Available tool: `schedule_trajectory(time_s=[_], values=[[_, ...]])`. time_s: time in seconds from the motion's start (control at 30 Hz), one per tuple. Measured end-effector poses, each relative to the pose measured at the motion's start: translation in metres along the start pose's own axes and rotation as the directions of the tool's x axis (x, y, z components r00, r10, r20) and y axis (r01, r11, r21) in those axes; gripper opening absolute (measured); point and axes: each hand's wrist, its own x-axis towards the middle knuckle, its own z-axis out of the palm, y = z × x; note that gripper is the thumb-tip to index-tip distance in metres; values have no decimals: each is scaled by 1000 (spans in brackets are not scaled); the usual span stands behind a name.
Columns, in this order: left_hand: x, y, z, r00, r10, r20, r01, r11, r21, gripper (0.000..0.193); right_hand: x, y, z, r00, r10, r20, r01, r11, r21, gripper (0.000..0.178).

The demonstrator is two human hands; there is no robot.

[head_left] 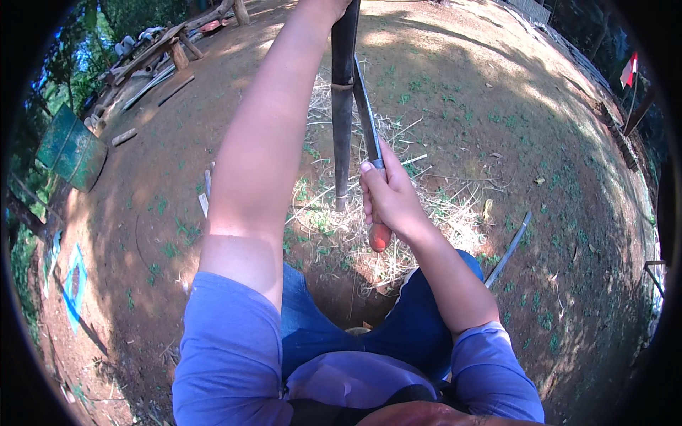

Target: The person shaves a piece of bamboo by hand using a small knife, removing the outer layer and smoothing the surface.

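Observation:
A dark bamboo pole (342, 128) stands upright in front of me, a pale ring at its joint and its lower end above strewn shavings. At the top edge my left hand (332, 7) is closed around the pole; the picture's edge cuts off most of its fingers. My right hand (389, 192) grips the handle of a machete (367, 113), its reddish butt showing below the fist. The machete's long blade points up and away, close along the right side of the pole. Whether the edge touches the bamboo I cannot tell.
Pale fibrous shavings (426, 213) cover the dirt between my knees. A thin dark strip (509, 250) lies beside my right knee. Farther left are a green drum (73, 150), a short log (124, 137) and a wooden bench (153, 53). A red and white flag (629, 69) hangs far right.

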Motion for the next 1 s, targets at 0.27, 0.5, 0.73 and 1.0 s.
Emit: schedule_trajectory(time_s=[0.27, 0.5, 0.73, 1.0], values=[[-1, 10, 2, 1000, -19, -23, 21, 997, 74, 20, -3, 5, 1, 1000, 7, 13, -8, 1000, 27, 68], [-8, 9, 10, 999, -19, -41, 22, 996, 81, 20, -8, 12, -9, 1000, 21, -3, -21, 998, 55, 70], [-10, 15, 12, 999, -36, -30, 38, 997, 70, 19, -13, -2, -7, 1000, 17, -10, -15, 992, 129, 69], [-11, 12, 20, 999, 32, 41, -29, 998, -57, 16, -27, -47, -11, 982, -184, -42, 186, 981, 47, 65]])
